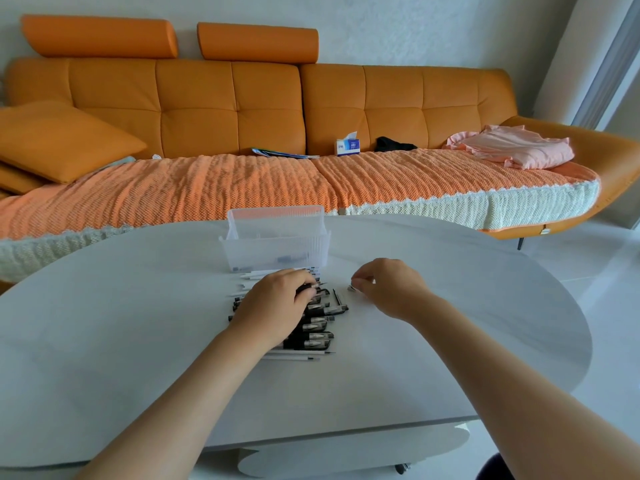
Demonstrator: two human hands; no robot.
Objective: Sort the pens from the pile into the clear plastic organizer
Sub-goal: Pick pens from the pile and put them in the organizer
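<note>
many pens (313, 336) are lying under the left hand (277, 306), whose fingers are gripping one black pen (306, 289), likely best lifted alone into the clear organizer (277, 244) just beyond them, the right hand (391, 285) pinching a grey bit (351, 289).

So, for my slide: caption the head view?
Left hand grips a pen in the pile, right hand pinches a small piece, organizer behind.

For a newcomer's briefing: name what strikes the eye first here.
The long orange sofa fills the background. On the white table, a pile of pens lies before a clear organizer. The left hand grips pens in the pile; the right hand pinches a small piece beside it.
</note>
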